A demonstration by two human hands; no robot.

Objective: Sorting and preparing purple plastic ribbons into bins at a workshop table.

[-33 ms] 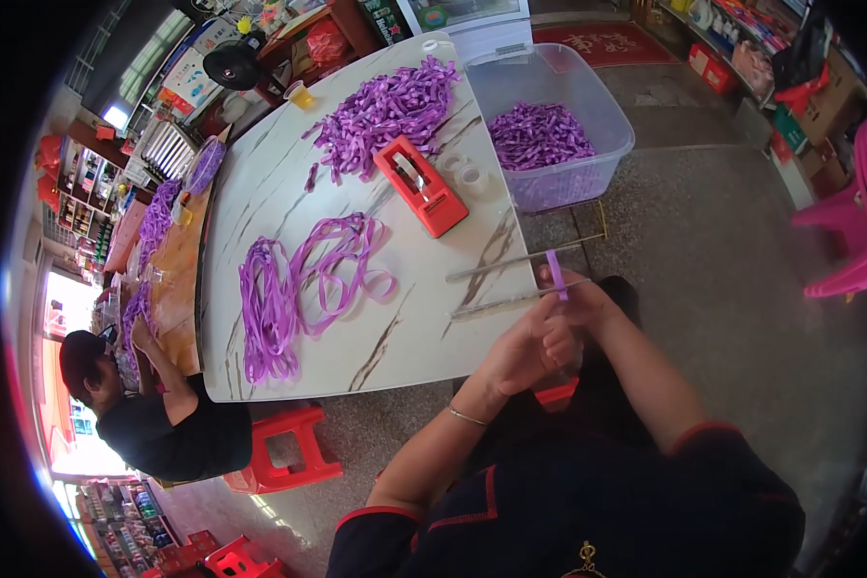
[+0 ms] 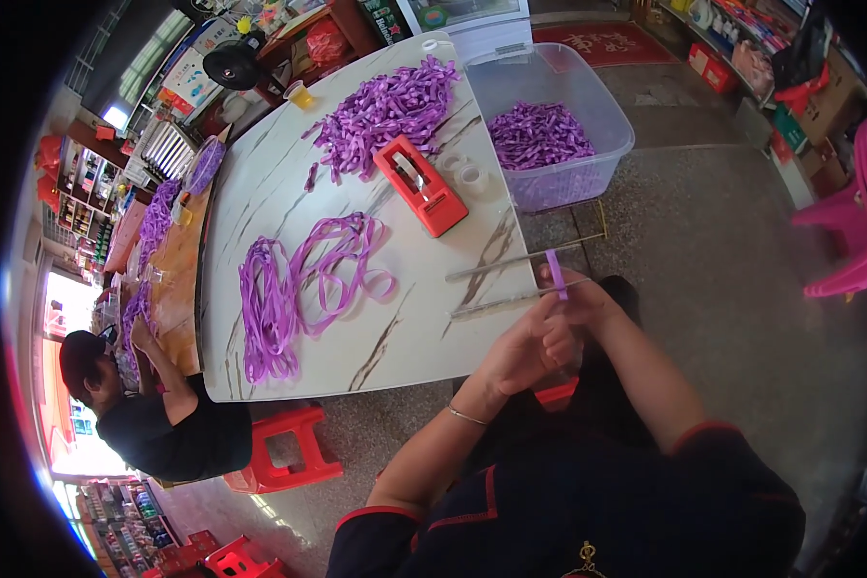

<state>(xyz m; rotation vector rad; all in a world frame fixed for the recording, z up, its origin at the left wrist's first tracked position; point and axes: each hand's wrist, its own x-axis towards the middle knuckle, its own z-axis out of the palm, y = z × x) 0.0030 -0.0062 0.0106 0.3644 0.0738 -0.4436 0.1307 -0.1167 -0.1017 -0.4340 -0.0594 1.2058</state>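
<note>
A short band of purple ribbon (image 2: pixel 556 274) spans two thin parallel metal rods (image 2: pixel 499 306), which jut over the table's right edge. My right hand (image 2: pixel 592 306) is at the ribbon's near end, its fingers closed there and partly hidden behind the rod. Close against it, my left hand (image 2: pixel 532 349) has curled fingers, with the thumb up near the lower rod; what they pinch is hidden. Left of the rods, long loops of purple ribbon (image 2: pixel 272 313) lie on the white marbled table (image 2: pixel 424 352). A red tape dispenser (image 2: pixel 435 214) stands farther back, beside clear tape rolls (image 2: pixel 471 175).
Behind the dispenser is a heap of purple ribbon pieces (image 2: pixel 385 111), with a yellow drink cup (image 2: pixel 301 95) nearby. A clear plastic bin (image 2: pixel 588 173) holds more pieces beyond the right edge. Another person (image 2: pixel 169 424) sits at left by a red stool (image 2: pixel 289 453). Pink chairs (image 2: pixel 857 226) stand right.
</note>
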